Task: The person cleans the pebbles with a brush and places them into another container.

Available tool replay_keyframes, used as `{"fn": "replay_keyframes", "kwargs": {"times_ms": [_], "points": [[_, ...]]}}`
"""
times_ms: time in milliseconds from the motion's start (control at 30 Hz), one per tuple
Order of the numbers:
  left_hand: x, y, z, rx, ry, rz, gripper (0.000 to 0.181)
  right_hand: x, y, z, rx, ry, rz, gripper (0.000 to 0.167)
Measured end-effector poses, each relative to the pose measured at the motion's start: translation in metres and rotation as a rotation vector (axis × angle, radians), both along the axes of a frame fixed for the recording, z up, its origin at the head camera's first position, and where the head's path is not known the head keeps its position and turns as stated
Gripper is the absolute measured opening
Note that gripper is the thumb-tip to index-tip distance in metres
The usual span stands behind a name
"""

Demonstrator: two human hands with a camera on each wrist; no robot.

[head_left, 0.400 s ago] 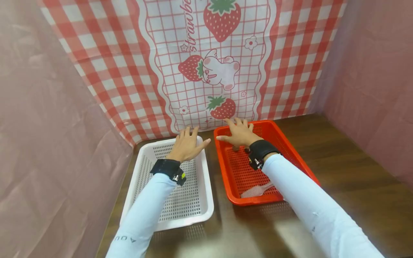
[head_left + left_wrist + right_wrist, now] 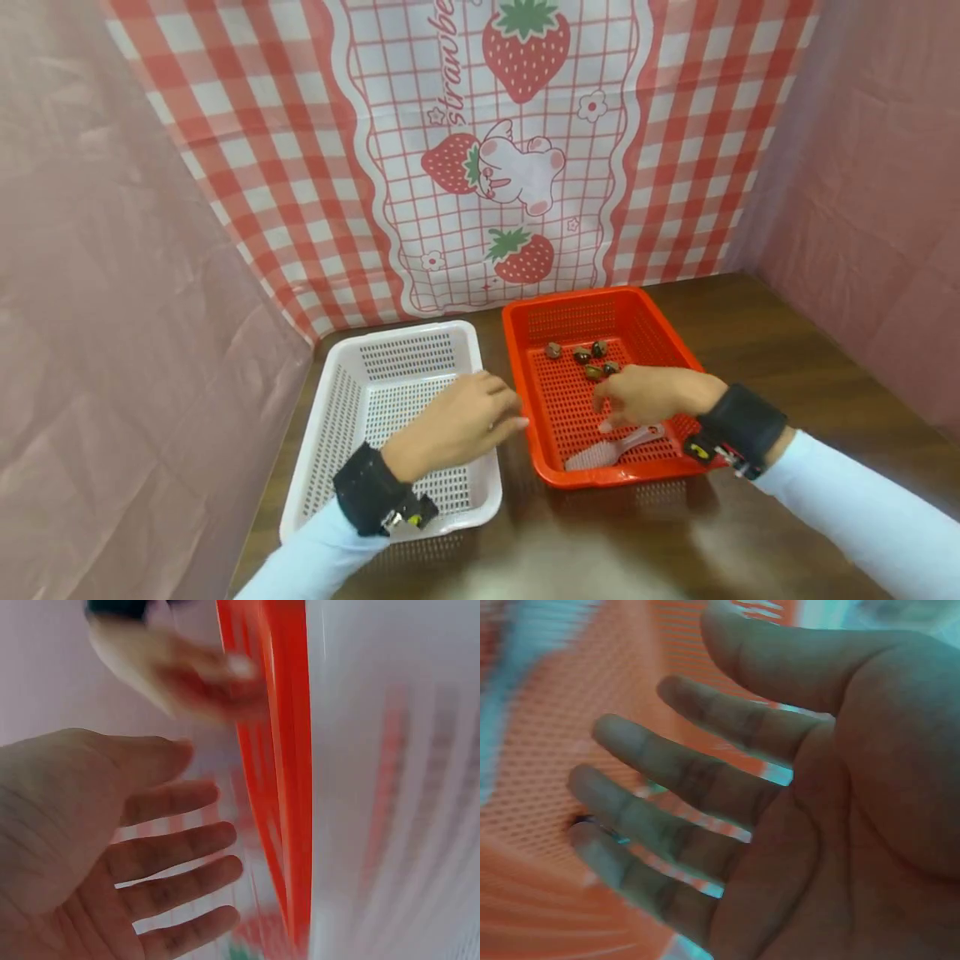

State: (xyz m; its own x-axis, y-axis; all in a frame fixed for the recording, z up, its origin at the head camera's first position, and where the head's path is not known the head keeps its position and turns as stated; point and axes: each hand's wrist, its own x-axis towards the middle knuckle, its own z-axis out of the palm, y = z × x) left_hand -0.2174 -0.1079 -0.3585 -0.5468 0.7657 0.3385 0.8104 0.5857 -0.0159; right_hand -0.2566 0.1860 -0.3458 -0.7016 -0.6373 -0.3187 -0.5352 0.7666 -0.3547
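Both hands sit nearer the person than in the earlier frame, each drawn back from the far end of its basket, and the lumps once largely hidden by the right hand now show plainly.

The left hand (image 2: 457, 421) hangs above the right side of a white perforated plastic basket (image 2: 408, 358), its fingertips reaching across the rim toward the other basket; the left wrist view shows its fingers straight and parted, holding nothing. The right hand (image 2: 645, 396) is over a red-orange perforated plastic basket (image 2: 573, 321), fingers slightly bent and spread, the palm bare in its wrist view.

Five small, brown, rounded lumps (image 2: 582, 356) lie on the red basket's floor just beyond the right hand's fingers, toward the far end. On the near side, a pale translucent plastic utensil with a broad flat end (image 2: 596, 456) slants along the near wall, its handle just beside the right thumb; whether any fingertip touches it, I cannot tell. The left hand is well apart from both.

Both baskets stand on a brown wood-grain table (image 2: 757, 342) before a red-and-white checked strawberry cloth (image 2: 300, 150).
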Motion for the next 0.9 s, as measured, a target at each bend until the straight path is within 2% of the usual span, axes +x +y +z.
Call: {"fn": "replay_keyframes", "kwargs": {"times_ms": [67,133,200,267,333,433,600,800,900], "points": [[0.025,0.010,-0.005,-0.063,0.035,-0.055,0.023,0.013,0.018,-0.013,-0.023,0.017,0.013,0.034],[0.044,0.019,-0.012,-0.136,0.103,-0.068,0.025,0.020,0.033,-0.027,-0.066,0.047,-0.003,0.034],[0.056,0.025,-0.020,-0.177,0.166,-0.058,0.024,0.022,0.045,-0.040,-0.121,0.071,-0.014,0.037],[0.062,0.029,-0.028,-0.172,0.218,-0.034,0.017,0.021,0.051,-0.052,-0.179,0.088,-0.009,0.040],[0.064,0.032,-0.035,-0.124,0.250,-0.013,0.011,0.018,0.055,-0.062,-0.233,0.084,-0.005,0.041],[0.063,0.034,-0.042,-0.026,0.258,-0.003,0.005,0.014,0.057,-0.073,-0.273,0.058,0.005,0.039],[0.063,0.037,-0.050,0.053,0.256,-0.014,0.008,0.012,0.061,-0.083,-0.286,-0.027,-0.040,0.031],[0.062,0.039,-0.053,0.106,0.218,0.002,0.010,0.010,0.065,-0.083,-0.254,0.040,-0.040,0.041],[0.062,0.038,-0.054,0.114,0.213,0.007,0.010,0.009,0.063,-0.084,-0.240,0.051,-0.023,0.032]]}}
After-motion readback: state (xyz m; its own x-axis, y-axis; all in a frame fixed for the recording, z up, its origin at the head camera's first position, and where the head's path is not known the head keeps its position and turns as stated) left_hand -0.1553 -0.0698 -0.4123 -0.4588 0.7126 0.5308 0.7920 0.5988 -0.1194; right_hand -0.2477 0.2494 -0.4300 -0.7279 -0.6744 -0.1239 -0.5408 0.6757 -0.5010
